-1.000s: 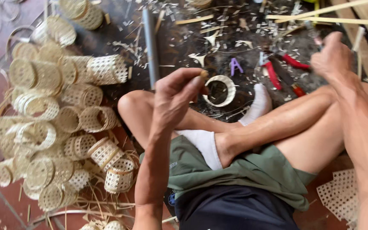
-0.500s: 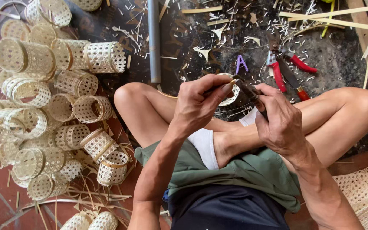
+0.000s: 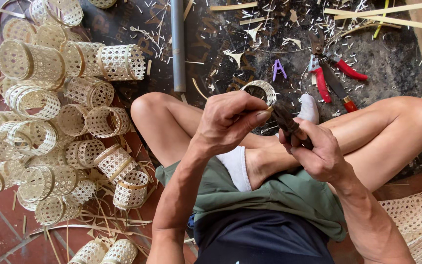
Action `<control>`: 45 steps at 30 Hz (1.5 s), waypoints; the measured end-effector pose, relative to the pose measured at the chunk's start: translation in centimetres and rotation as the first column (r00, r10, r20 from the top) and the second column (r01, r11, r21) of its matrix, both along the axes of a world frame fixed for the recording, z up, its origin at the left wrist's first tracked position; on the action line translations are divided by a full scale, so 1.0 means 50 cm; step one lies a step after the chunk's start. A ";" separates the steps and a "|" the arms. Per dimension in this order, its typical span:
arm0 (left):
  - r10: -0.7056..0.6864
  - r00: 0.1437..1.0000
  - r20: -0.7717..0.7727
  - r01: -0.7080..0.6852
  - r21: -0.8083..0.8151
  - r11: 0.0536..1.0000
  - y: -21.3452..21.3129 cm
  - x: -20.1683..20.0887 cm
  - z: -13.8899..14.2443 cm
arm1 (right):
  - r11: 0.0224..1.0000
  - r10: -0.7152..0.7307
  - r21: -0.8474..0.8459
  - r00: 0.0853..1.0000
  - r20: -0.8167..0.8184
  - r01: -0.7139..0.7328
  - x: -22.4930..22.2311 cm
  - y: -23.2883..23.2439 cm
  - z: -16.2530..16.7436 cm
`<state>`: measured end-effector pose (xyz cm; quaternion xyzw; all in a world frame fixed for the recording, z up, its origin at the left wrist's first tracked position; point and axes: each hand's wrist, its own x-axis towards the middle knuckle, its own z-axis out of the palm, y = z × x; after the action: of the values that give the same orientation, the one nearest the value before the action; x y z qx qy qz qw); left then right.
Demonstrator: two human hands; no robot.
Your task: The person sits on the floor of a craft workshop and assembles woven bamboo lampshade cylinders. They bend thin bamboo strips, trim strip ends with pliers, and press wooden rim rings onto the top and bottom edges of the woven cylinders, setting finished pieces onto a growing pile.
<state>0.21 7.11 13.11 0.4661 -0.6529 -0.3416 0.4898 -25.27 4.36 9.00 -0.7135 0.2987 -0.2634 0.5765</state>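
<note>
Woven ring [image 3: 262, 91]: we pinch it with left hand [image 3: 228, 122]; right hand [image 3: 318, 154] clenches dark knife [image 3: 285, 119] (woven cylinders [image 3: 69, 122] beside).

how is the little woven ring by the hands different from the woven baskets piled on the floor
The woven ring is a single shallow band lying behind the left hand; the woven baskets are taller openwork cylinders, heaped by the dozen to the person's left. The ring lies on dark matting, the baskets mostly on red tiles. Both are pale woven strip.

We pinch a small woven ring [image 3: 261, 91] in our left hand [image 3: 230, 122] while our right hand [image 3: 318, 151] grips a dark knife [image 3: 285, 121] against it, woven baskets [image 3: 64, 122] piled nearby.
</note>
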 end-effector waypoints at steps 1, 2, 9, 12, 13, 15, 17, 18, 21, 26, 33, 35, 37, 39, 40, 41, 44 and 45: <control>-0.012 1.000 0.007 0.012 -0.005 1.000 0.000 0.004 0.001 | 1.000 0.022 0.013 1.000 0.012 -0.022 0.001 -0.001 0.004; -0.024 1.000 0.013 0.024 -0.012 1.000 -0.001 0.008 0.001 | 0.999 0.044 0.024 0.999 0.024 -0.044 0.002 -0.003 0.007; 0.111 0.992 0.060 -0.109 -0.040 0.993 0.005 -0.003 0.009 | 0.913 -0.061 -0.405 0.998 -0.027 0.045 0.035 0.006 0.032; 0.141 0.990 0.032 -0.139 -0.041 0.989 0.013 -0.012 0.014 | 0.867 -0.117 -0.496 0.986 -0.116 0.045 0.040 0.008 0.031; 0.107 0.993 0.046 -0.105 -0.046 0.993 0.013 -0.010 0.016 | 0.907 -0.075 -0.419 0.993 -0.092 0.030 0.038 0.008 0.030; 0.039 0.996 0.075 -0.035 -0.048 0.998 0.011 0.002 0.021 | 0.967 0.003 -0.253 0.999 -0.033 -0.011 0.026 0.005 0.026; -0.021 0.996 0.088 0.027 -0.065 0.998 0.010 0.011 0.027 | 0.986 0.072 -0.153 0.997 0.023 -0.068 0.013 0.005 0.023; -0.051 0.994 0.095 0.058 -0.076 0.995 0.008 0.014 0.030 | 0.989 0.105 -0.106 0.993 0.053 -0.099 0.008 0.006 0.021; -0.097 0.991 0.096 0.106 -0.098 0.990 0.008 0.018 0.034 | 0.991 0.132 -0.031 0.990 0.057 -0.130 -0.003 0.010 0.018; 0.222 0.970 0.094 -0.195 -0.235 0.952 0.045 0.031 0.005 | 0.979 -0.072 -0.191 0.997 0.016 0.074 0.003 0.022 0.013; 0.685 0.392 -0.614 -0.537 0.452 0.712 0.084 0.026 -0.105 | 0.913 -0.332 -0.180 0.923 0.194 0.367 0.008 0.038 -0.045; 0.624 0.106 -0.774 -0.285 0.578 0.765 0.092 0.016 -0.121 | 0.932 -0.329 -0.100 0.929 0.170 0.349 0.022 0.045 -0.080; 0.595 -0.087 -0.799 -0.206 0.599 0.774 0.100 0.017 -0.122 | 0.940 -0.327 -0.054 0.935 0.140 0.337 0.034 0.067 -0.108; 0.564 -0.141 -0.814 -0.332 0.576 0.747 0.094 0.041 -0.108 | 0.943 -0.317 -0.064 0.941 0.122 0.326 0.045 0.088 -0.128; 0.407 -0.123 -0.905 -0.320 0.424 0.847 0.089 0.059 -0.096 | 0.954 -0.294 -0.016 0.947 0.130 0.298 0.050 0.098 -0.135; 0.230 -0.105 -0.968 -0.306 0.251 0.918 0.077 0.082 -0.080 | 0.963 -0.271 0.027 0.952 0.144 0.270 0.054 0.104 -0.141; -0.080 0.131 -0.988 -0.294 -0.116 0.949 0.058 0.140 -0.013 | 0.982 -0.189 0.022 0.982 -0.017 0.190 0.054 0.100 -0.142; -0.039 0.252 -0.967 -0.320 -0.121 0.940 0.057 0.148 0.011 | 0.987 -0.159 0.001 0.981 -0.107 0.160 0.052 0.095 -0.138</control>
<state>7.59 9.95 13.67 0.1420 -0.2195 -0.4062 0.8756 -22.67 9.10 2.11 -0.6973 0.3866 -0.2689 0.5404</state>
